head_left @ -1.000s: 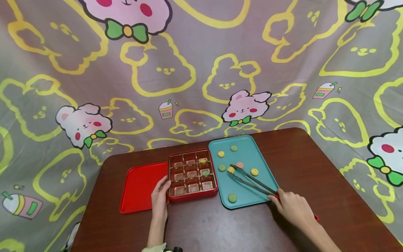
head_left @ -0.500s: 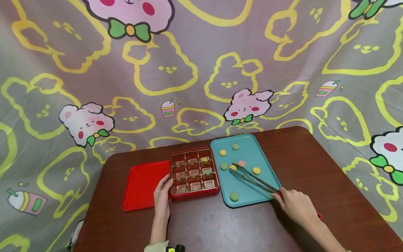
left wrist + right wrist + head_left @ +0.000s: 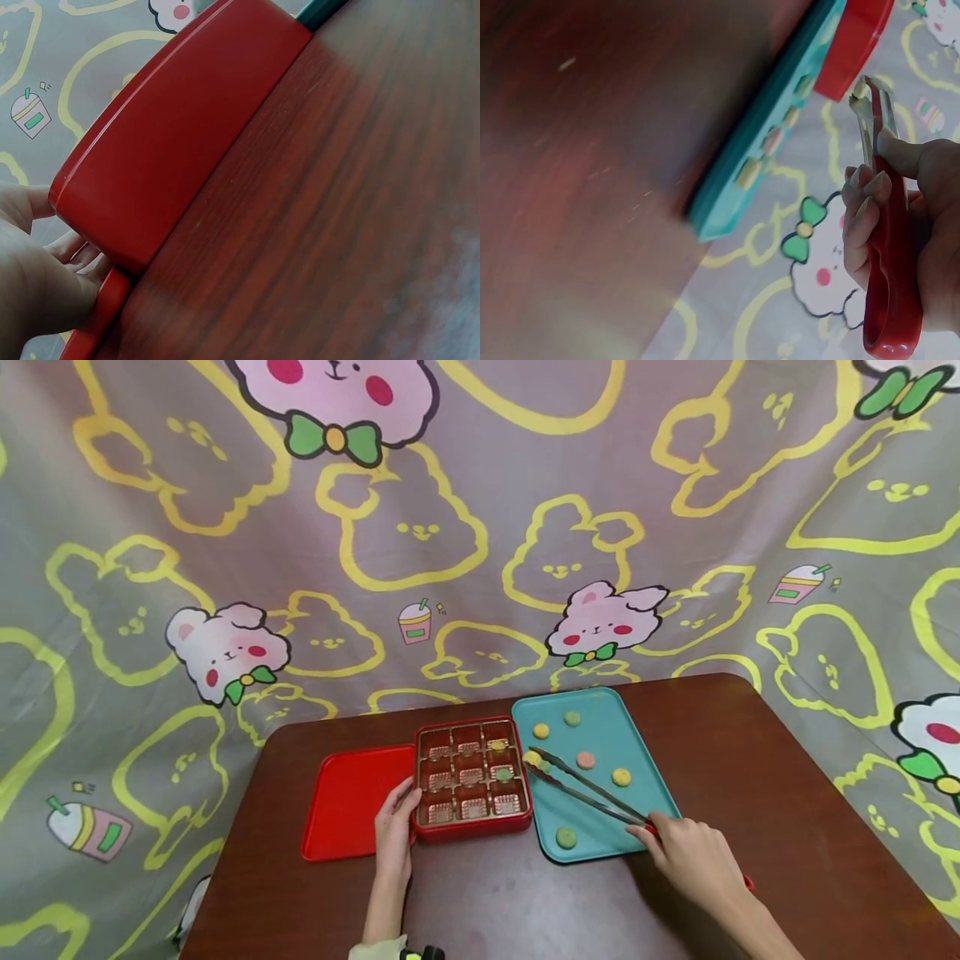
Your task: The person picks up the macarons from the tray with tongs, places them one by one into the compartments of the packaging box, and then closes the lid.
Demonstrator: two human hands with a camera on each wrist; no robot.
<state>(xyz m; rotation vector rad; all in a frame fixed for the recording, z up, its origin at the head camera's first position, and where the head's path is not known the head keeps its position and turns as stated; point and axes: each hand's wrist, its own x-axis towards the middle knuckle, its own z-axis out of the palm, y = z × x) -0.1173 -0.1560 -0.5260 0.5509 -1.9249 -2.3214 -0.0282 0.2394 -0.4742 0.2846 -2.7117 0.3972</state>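
My right hand (image 3: 693, 860) grips red-handled tongs (image 3: 894, 232), whose tips pinch a yellow macaron (image 3: 532, 758) close over the left edge of the turquoise tray (image 3: 600, 827). Partly behind the tongs lies a green macaron (image 3: 545, 767). My left hand (image 3: 394, 827) touches the left wall of the red box (image 3: 476, 828), its fingers against the near-left corner in the left wrist view. Inside the box, a divided insert carries a yellow macaron (image 3: 498, 746) in the back right compartment and a green one in the middle right compartment.
Spread over the tray are a pink macaron (image 3: 585, 761) and several green and yellow ones. A flat red lid (image 3: 348, 810) lies left of the box, partly beside my left hand. A patterned curtain (image 3: 465, 568) hangs behind the brown table (image 3: 480, 902).
The tongs have closed on the yellow macaron and carried it left toward the box, uncovering the pink macaron. My left hand stays on the box. The head view has shifted slightly.
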